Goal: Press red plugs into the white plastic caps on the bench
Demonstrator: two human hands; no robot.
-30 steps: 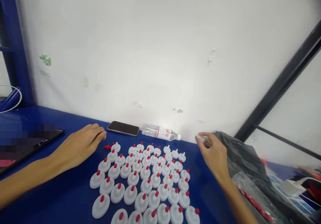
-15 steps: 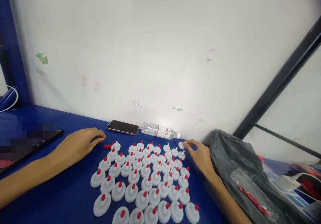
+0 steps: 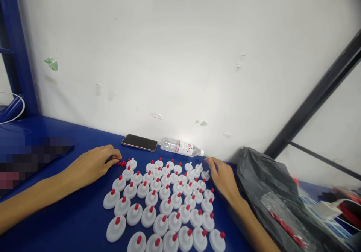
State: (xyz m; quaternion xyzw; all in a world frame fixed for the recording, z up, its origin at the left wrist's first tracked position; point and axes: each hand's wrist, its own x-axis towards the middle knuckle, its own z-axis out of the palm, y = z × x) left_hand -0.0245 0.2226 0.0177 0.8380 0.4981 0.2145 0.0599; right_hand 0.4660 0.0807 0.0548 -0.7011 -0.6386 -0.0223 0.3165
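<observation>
Many white round lids (image 3: 116,229) with spouts lie in rough rows on the blue table, most with a red cap (image 3: 117,220) on the spout. Several at the back, such as one lid (image 3: 205,175) at the right, have bare spouts. My left hand (image 3: 98,163) is at a small pile of loose red caps (image 3: 123,163), thumb and forefinger closed on a red cap. My right hand (image 3: 222,175) rests by the back right lids, its fingers slightly apart and holding nothing.
A phone (image 3: 139,142) and a plastic bottle (image 3: 182,147) lie along the wall. At the right is a dark plastic bag (image 3: 254,176) with a clear bag of red caps (image 3: 287,222) on it. A pixelated dark device (image 3: 36,161) lies at the left.
My right hand has let go of a white lid, which now sits among the back right lids. My left hand has moved slightly right to the red caps and closed its fingertips.
</observation>
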